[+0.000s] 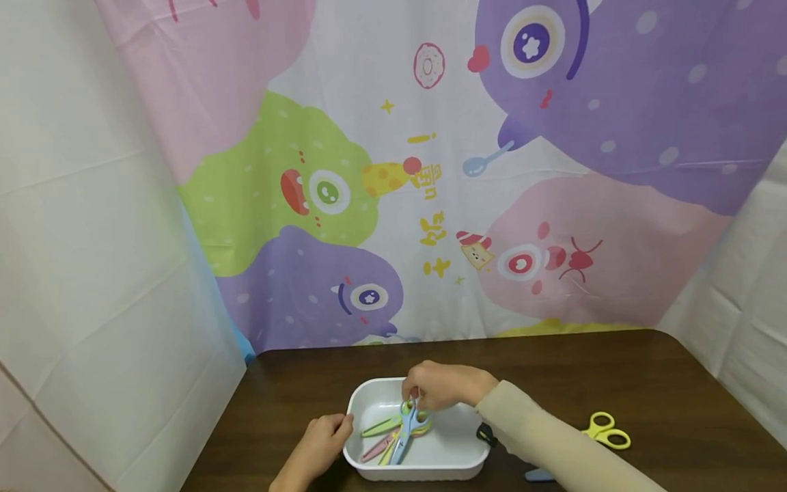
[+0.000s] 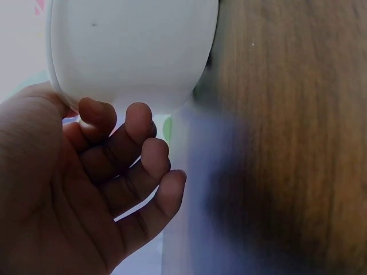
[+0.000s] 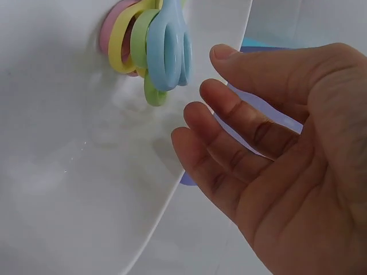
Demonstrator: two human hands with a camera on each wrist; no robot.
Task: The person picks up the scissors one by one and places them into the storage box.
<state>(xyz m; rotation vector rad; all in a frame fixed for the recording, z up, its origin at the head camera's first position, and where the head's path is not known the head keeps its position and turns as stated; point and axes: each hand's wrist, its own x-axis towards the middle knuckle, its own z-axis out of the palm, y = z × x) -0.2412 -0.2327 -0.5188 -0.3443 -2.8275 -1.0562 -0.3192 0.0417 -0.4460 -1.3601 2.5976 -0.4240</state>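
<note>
A white tray (image 1: 449,471) stands on the table with several pairs of scissors inside it, in a loose fan. Light blue scissors (image 1: 402,434) lie on top, over green scissors (image 1: 381,428), pink scissors (image 1: 376,449) and yellow ones. My left hand (image 1: 322,437) grips the tray's left rim, thumb over the edge and index finger against the outer wall (image 2: 132,51). Over the tray's far side is my right hand (image 1: 445,384), near the scissor handles. The right wrist view shows its fingers (image 3: 229,106) spread and slightly bent, apart from the blue handles (image 3: 166,54), holding nothing.
Yellow-handled scissors (image 1: 605,432) lie on the dark wooden table (image 1: 670,389) to the right of the tray, partly behind my right sleeve (image 1: 553,437). A blue piece (image 1: 540,474) shows below that sleeve. A patterned curtain (image 1: 443,294) hangs behind the table.
</note>
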